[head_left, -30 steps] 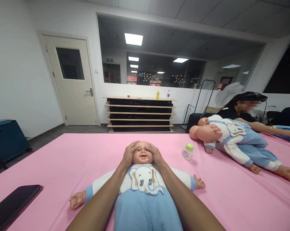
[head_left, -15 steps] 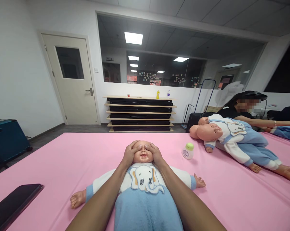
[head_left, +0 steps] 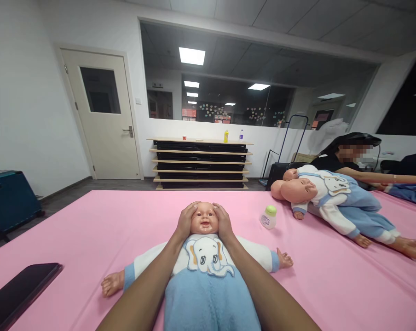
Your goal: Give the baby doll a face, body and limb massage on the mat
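A baby doll (head_left: 208, 294) lies on its back in front of me, arms spread, in a blue and white suit with an elephant patch. My left hand (head_left: 187, 220) rests along the left side of its head, fingers stretched over the temple and crown. On the other side, my right hand (head_left: 223, 220) mirrors it, palm against the cheek. Between my hands the doll's face (head_left: 205, 219) shows in full, eyes included. Both hands touch the head with fingers laid flat. To the right stands a small white bottle with a green cap (head_left: 269, 217).
The pink table cover (head_left: 125, 216) spreads beneath everything. A dark phone (head_left: 23, 294) lies at the left edge. Two more dolls (head_left: 332, 188) lie at the right, beside a person (head_left: 346, 156) with arms outstretched. Behind the table is a low stack of shelves (head_left: 201, 161).
My thumbs have moved outward from the doll's eyes and brow to the sides of its head. The eyes, covered before, now show.
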A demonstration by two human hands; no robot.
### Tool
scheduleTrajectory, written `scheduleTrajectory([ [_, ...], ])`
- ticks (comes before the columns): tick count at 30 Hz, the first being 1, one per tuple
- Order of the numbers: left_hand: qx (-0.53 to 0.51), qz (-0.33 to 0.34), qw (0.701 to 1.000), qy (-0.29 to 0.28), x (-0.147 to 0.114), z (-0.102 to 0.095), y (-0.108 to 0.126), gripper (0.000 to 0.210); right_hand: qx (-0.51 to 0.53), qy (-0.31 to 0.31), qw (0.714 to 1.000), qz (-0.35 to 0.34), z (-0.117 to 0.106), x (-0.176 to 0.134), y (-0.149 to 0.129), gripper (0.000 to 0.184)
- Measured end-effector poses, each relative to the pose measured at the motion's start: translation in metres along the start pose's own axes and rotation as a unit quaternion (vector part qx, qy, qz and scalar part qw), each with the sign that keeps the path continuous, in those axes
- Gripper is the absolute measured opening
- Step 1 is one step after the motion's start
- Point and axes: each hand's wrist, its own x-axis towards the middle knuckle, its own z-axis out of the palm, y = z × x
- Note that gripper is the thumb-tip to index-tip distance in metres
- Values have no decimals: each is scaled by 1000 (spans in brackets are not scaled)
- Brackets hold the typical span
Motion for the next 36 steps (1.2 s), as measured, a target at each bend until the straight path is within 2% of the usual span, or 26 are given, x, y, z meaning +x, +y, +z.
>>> scheduleTrajectory([
  [2,7,6,1000,4,0,0,0,43,-38,41,998,-12,-2,-7,-4,36],
  [4,16,12,1000,4,-1,0,1,42,-76,41,996,-30,-5,-16,-10,37],
  [6,25,15,1000,3,-1,0,3,41,-136,-7,989,-55,-9,-25,-14,47],
  [9,39,17,999,-1,-1,2,4,41,-207,-110,969,-73,-16,-35,-18,90],
  [11,53,19,998,-4,-1,3,3,42,-204,-146,966,-67,-18,-39,-19,106],
  [16,136,35,989,40,-6,0,2,39,-162,-155,973,-64,-16,-40,-15,92],
  [20,231,71,965,103,-20,-3,13,42,-135,-145,979,-54,-14,-42,-12,92],
  [22,268,92,953,107,-30,-1,20,45,-123,-146,980,-61,-14,-44,-14,89],
  [26,312,118,941,52,-50,3,29,46,-108,-148,980,-72,-15,-47,-17,82],
  [28,321,109,941,-9,-57,1,30,51,-109,-152,980,-70,-16,-47,-17,82],
  [30,318,83,942,-70,-60,-2,30,68,-112,-163,979,-58,-19,-47,-17,86],
  [33,271,29,955,-114,-61,-6,33,94,-118,-184,975,-31,-24,-44,-19,95],
  [36,172,-10,976,-130,-60,-6,39,98,-111,-211,971,-6,-30,-41,-23,100],
])
